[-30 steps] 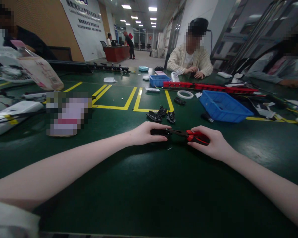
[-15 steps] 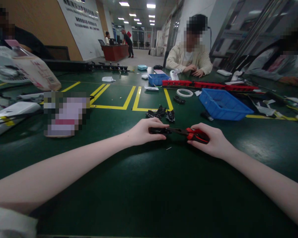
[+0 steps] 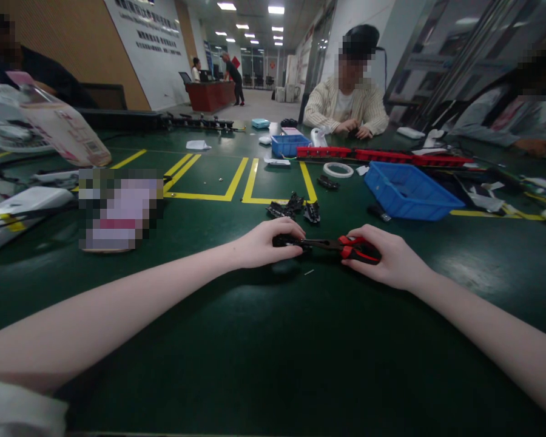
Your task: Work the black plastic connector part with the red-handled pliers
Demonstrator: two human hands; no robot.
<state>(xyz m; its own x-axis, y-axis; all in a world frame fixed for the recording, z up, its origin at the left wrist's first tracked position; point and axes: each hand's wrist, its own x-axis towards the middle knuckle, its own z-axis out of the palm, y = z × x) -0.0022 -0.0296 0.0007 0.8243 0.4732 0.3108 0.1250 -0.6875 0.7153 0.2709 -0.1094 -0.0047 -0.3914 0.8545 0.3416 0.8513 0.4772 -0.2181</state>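
Note:
Between its thumb and fingers, my left hand (image 3: 266,244) grips a small black part (image 3: 286,241), partly hidden by the fingers. My right hand (image 3: 394,258) is closed around the red and black handles of a pair of pliers (image 3: 361,249). The slim jaws point left and their tips meet the right end of the black part; whether they bite on it I cannot tell. A thin metal pin (image 3: 309,272) lies on the table just below the jaws. Beyond my left hand rests a cluster of similar black parts (image 3: 291,206).
The green table (image 3: 273,364) carries yellow tape lines. A blue bin (image 3: 409,191) stands right of centre, a white tape ring (image 3: 338,170) beside it. Leftward lie a phone (image 3: 125,212), a white device (image 3: 22,212) and a bottle (image 3: 68,130). A person (image 3: 346,103) sits opposite.
The plier jaws have drawn nearer together, and the pliers have shifted slightly left with my right hand. My left hand's fingers have curled a little more around the black part.

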